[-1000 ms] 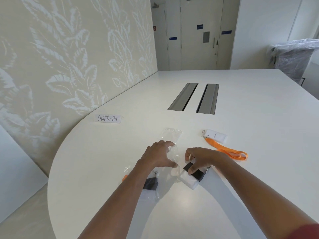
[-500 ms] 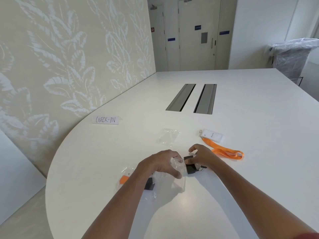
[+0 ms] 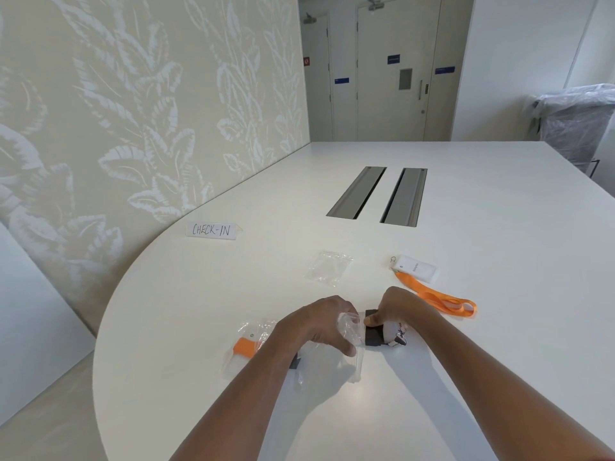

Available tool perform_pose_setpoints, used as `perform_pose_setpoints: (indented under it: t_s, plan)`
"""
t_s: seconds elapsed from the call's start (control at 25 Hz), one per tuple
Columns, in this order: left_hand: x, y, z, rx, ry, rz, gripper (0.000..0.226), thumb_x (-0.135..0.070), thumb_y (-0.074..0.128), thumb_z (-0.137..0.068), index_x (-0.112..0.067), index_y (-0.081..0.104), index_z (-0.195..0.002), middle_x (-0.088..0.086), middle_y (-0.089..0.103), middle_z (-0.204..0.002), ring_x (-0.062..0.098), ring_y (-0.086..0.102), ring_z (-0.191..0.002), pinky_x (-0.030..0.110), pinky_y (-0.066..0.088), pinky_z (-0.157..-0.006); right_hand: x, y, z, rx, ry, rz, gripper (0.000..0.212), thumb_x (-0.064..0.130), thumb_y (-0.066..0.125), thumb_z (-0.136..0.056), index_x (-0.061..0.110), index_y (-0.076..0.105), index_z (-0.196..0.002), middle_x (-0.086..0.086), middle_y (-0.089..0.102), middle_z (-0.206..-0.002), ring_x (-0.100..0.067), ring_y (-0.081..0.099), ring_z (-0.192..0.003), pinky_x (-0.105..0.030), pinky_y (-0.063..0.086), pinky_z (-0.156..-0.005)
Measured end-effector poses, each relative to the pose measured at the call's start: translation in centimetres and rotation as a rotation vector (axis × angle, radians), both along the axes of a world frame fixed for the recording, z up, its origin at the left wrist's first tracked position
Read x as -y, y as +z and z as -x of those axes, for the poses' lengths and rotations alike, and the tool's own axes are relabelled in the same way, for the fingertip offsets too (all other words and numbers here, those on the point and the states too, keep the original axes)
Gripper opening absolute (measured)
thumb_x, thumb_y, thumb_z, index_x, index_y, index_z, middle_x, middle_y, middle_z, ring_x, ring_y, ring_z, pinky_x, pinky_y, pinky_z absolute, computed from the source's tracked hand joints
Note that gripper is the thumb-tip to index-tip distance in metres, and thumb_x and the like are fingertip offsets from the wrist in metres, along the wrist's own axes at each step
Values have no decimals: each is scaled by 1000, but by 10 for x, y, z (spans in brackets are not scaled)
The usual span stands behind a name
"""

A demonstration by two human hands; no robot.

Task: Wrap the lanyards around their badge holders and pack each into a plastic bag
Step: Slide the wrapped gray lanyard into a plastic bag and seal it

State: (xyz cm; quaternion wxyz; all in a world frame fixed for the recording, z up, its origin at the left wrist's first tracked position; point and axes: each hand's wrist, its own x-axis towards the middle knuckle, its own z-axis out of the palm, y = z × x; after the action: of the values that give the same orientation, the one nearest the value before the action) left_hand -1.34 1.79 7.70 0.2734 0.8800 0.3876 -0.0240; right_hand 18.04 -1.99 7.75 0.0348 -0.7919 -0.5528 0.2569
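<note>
I'm bagging now: my left hand (image 3: pixel 319 324) pinches the plastic bag (image 3: pixel 349 331) open, my right hand (image 3: pixel 399 309) grips the wrapped black badge holder (image 3: pixel 372 332), which next needs sliding inside.

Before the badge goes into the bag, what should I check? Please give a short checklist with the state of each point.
1. Left hand holds the clear bag: ok.
2. Bag mouth is open toward the badge: cannot tell, the plastic is crumpled.
3. Right hand grips the black-wrapped badge: ok.
4. Black lanyard is wound tightly, no loose end: cannot tell.
5. Badge is already inside the bag: not ok, it sits beside it.
6. Spare bag waits for the orange lanyard: ok.
</note>
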Motion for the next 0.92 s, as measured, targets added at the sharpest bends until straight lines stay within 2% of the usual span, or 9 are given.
perform_pose_setpoints:
  t_s: [0.12, 0.2, 0.36, 0.56, 0.76, 0.92]
  plan:
    - [-3, 4, 4, 35, 35, -90, 73, -42, 89, -65, -38, 53, -129, -11, 51, -133, 13, 54, -103, 34, 41, -87, 1, 3, -9, -50, -19, -45, 46, 43, 78, -82, 3, 55, -79, -4, 49, -72, -16, 45, -60, -25, 31, -52]
    - [-8, 6, 7, 46, 57, -184, 77, -43, 88, -65, -38, 50, -132, -13, 51, -135, 11, 54, -106, 36, 33, -91, 2, 2, -17, -178, -63, -112, 40, 37, 80, -82, 1, 63, -89, -9, 53, -79, -19, 46, -61, -28, 33, -55]
    - [-19, 7, 10, -9, 96, -322, 81, -42, 85, -68, -34, 43, -137, -9, 52, -137, 16, 51, -123, 37, 28, -89, 8, -8, -29, -524, -204, -226, 32, 27, 81, -83, 1, 67, -94, -13, 60, -78, -24, 52, -65, -28, 38, -56]
    - [-22, -4, 10, -65, 121, -334, 83, -38, 85, -68, -33, 41, -138, -7, 53, -134, 20, 50, -122, 41, 33, -95, 9, -7, -34, -729, -223, -269, 11, 16, 72, -92, 6, 68, -97, -17, 66, -87, -28, 58, -79, -38, 45, -72]
    - [-18, -9, 1, -46, 110, -352, 86, -38, 84, -70, -28, 38, -141, -5, 54, -131, 20, 50, -121, 45, 36, -102, 12, 0, -28, -841, -228, -258, 17, 11, 79, -85, 9, 64, -94, -18, 66, -87, -30, 58, -79, -37, 46, -68]
    - [-20, -10, 0, 2, 126, -356, 85, -38, 82, -71, -24, 38, -142, -4, 53, -128, 20, 50, -120, 45, 36, -103, 14, 4, -24, -871, -233, -264, 17, 9, 79, -84, 9, 63, -91, -18, 66, -86, -27, 60, -72, -30, 48, -58]
